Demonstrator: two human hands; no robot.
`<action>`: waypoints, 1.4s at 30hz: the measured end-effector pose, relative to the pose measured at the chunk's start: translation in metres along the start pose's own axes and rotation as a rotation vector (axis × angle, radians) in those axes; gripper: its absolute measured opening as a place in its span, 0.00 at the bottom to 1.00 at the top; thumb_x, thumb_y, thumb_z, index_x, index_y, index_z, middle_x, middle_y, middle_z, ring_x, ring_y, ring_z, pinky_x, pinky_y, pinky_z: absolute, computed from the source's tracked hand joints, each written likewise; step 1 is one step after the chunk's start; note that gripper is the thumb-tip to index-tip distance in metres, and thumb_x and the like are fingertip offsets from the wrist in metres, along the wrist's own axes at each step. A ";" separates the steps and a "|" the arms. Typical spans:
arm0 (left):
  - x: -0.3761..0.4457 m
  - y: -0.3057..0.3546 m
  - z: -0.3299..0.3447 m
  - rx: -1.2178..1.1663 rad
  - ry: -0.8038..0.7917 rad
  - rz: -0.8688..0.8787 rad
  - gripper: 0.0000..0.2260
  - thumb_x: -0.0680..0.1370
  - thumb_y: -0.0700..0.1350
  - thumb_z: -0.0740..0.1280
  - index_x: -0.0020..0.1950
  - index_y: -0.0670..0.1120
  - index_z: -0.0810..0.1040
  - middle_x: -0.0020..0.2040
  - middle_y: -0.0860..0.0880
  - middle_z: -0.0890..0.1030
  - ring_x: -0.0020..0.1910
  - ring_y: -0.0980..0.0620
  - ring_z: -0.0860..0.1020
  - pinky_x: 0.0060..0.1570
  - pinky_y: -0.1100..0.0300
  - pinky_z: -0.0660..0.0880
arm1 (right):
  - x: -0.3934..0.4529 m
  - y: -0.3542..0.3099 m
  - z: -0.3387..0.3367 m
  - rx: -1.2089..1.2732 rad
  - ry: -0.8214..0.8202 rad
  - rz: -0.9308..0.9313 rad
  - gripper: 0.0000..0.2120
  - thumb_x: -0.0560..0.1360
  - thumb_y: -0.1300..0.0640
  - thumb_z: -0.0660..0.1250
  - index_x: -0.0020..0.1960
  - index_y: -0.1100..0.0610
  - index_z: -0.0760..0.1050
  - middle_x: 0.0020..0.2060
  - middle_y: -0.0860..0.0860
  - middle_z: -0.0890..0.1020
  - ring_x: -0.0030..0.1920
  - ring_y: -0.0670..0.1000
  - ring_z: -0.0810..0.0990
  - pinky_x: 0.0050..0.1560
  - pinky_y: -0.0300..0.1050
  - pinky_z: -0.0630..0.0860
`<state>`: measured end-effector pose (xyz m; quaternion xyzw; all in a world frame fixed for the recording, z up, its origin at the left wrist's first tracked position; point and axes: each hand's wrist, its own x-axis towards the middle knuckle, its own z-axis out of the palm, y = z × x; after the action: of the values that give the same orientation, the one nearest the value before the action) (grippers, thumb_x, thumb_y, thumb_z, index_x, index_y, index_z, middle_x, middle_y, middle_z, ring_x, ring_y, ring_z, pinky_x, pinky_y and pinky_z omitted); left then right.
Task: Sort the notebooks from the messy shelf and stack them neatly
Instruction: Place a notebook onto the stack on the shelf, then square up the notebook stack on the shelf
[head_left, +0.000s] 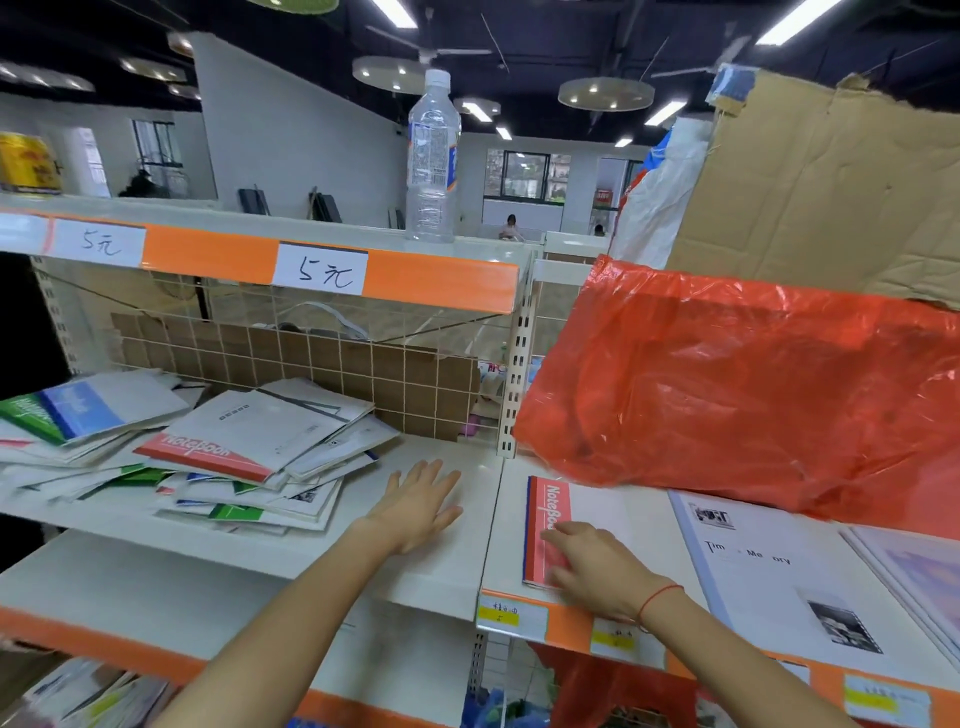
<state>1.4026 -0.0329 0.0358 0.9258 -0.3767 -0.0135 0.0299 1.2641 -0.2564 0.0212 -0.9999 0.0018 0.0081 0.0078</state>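
The right hand (597, 564) lies palm down, fingers extended, on a red-spined notebook (545, 519) lying flat on the right shelf (506, 545). The left hand (418, 506) rests flat and spread on the bare left shelf (462, 566), gripping nothing. A messy notebook pile (208, 452) lies just left of it, covers white, red, green and blue.

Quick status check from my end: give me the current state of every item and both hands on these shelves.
Left hand: open, flat on bare shelf.
Right hand: open, fingers resting on red notebook.
Red notebook: closed, flat, alone on the right shelf.
Notebook pile: messy, overlapping, unsorted.
Water bottle: upright, capped, on the top shelf.
Red plastic bag: crumpled, overhanging the right shelf.
White booklet: flat, closed.
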 end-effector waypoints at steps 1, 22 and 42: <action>-0.004 -0.004 -0.002 0.002 0.006 -0.013 0.26 0.83 0.56 0.50 0.78 0.49 0.50 0.78 0.44 0.49 0.77 0.44 0.48 0.73 0.43 0.48 | 0.003 -0.003 -0.002 0.012 0.013 -0.026 0.22 0.76 0.51 0.58 0.68 0.55 0.67 0.61 0.53 0.73 0.61 0.56 0.72 0.61 0.51 0.69; -0.108 -0.256 -0.043 0.102 0.197 -0.367 0.27 0.82 0.55 0.53 0.78 0.48 0.49 0.78 0.45 0.50 0.76 0.44 0.49 0.72 0.44 0.49 | 0.162 -0.224 -0.046 -0.040 0.209 -0.287 0.26 0.80 0.53 0.57 0.75 0.58 0.55 0.75 0.56 0.58 0.73 0.54 0.59 0.72 0.47 0.56; -0.098 -0.419 -0.029 0.229 0.010 -0.463 0.26 0.81 0.54 0.54 0.76 0.44 0.53 0.73 0.42 0.61 0.74 0.42 0.57 0.69 0.44 0.58 | 0.226 -0.307 -0.029 -0.366 0.074 -0.198 0.12 0.76 0.59 0.55 0.57 0.60 0.69 0.52 0.59 0.78 0.50 0.58 0.76 0.44 0.48 0.66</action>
<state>1.6257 0.3360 0.0372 0.9848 -0.1534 0.0275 -0.0772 1.4916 0.0488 0.0517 -0.9796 -0.0977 -0.0294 -0.1732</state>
